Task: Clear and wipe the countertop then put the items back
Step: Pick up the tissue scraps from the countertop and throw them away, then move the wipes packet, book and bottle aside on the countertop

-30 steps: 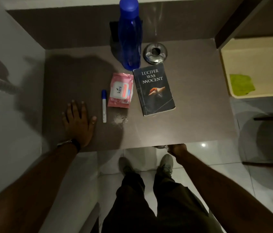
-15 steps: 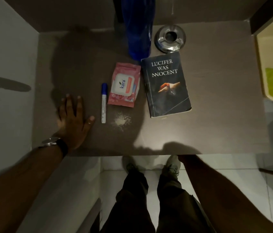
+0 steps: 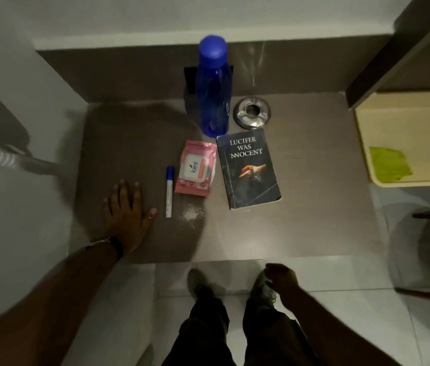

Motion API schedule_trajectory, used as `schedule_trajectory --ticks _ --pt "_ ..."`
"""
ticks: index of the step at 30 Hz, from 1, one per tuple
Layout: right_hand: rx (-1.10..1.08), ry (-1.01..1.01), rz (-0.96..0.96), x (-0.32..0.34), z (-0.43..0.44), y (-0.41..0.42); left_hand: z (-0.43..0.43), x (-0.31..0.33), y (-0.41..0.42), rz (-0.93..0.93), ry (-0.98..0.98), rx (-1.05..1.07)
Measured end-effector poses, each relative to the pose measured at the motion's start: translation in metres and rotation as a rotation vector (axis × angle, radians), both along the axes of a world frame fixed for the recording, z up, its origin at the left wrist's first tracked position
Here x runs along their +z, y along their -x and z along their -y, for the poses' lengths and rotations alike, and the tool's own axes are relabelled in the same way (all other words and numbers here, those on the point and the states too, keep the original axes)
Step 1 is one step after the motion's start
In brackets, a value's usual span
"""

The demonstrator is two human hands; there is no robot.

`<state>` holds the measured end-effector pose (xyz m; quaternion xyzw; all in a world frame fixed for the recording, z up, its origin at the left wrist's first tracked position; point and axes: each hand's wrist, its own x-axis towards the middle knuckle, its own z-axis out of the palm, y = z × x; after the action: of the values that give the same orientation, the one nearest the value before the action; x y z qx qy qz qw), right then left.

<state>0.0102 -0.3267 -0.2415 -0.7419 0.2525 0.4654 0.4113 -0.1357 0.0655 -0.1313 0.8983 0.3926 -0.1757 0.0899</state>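
A dark brown countertop (image 3: 314,220) carries a tall blue bottle (image 3: 212,96), a round metal ashtray (image 3: 252,116), a dark paperback book (image 3: 249,169), a pink wipes pack (image 3: 196,167) and a blue-capped marker (image 3: 169,191). A small patch of white powder (image 3: 191,213) lies below the wipes pack. My left hand (image 3: 128,213) rests flat on the counter, fingers spread, just left of the marker. My right hand (image 3: 280,277) hangs below the counter's front edge with fingers loosely curled, holding nothing that I can see.
A cream shelf (image 3: 407,128) at the right holds a green cloth (image 3: 389,165). A grey wall stands left of the counter. A dark panel (image 3: 190,77) sits behind the bottle. My legs and shoes (image 3: 200,283) are on the tiled floor below.
The camera has tilted back up, so the whole bottle shows again. My right hand has come out from under the counter's front edge. My left hand has stayed flat on the counter.
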Motion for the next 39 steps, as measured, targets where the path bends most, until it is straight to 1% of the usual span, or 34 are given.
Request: schedule_trajectory --ticks 2,6,9,11,15,17,19,23,25,27,29,32,35,39 --pt "-0.029 -0.008 0.022 0.03 0.008 0.016 0.005 0.009 -0.001 -0.002 0.009 0.014" --pt "0.005 -0.067 0.061 0.081 0.024 0.04 0.014 0.029 -0.004 -0.052 0.037 0.025" --pt "0.038 -0.129 0.11 0.12 0.033 0.041 0.019 0.047 -0.006 -0.124 0.029 -0.013" --pt "0.08 -0.155 0.185 0.144 0.039 0.035 0.024 0.061 -0.008 -0.152 0.038 -0.025" --pt "0.102 -0.182 0.275 0.182 0.048 0.01 0.034 0.087 -0.013 -0.043 0.028 0.013" --pt "0.094 -0.202 0.311 0.195 0.045 -0.001 0.035 0.098 -0.019 -0.053 0.029 0.004" --pt "0.092 -0.227 0.333 0.207 0.037 -0.008 0.036 0.109 -0.024 -0.015 0.062 0.023" --pt "0.134 -0.26 0.369 0.218 0.006 -0.016 0.037 0.123 -0.042 0.156 0.078 0.054" --pt "0.145 -0.274 0.386 0.217 -0.014 -0.017 0.04 0.127 -0.057 0.205 0.096 0.066" --pt "0.208 -0.286 0.403 0.216 -0.036 -0.018 0.043 0.127 -0.074 0.221 0.135 0.085" --pt "0.3 -0.282 0.423 0.215 -0.06 -0.021 0.046 0.124 -0.092 0.203 0.157 0.104" --pt "0.381 -0.253 0.483 0.214 -0.097 -0.029 0.052 0.114 -0.115 0.159 0.132 0.126" --pt "0.395 -0.255 0.512 0.208 -0.121 -0.036 0.056 0.099 -0.135 0.112 0.08 0.135" --pt "0.382 -0.242 0.489 0.197 -0.124 -0.036 0.058 0.086 -0.151 0.045 -0.022 0.133"
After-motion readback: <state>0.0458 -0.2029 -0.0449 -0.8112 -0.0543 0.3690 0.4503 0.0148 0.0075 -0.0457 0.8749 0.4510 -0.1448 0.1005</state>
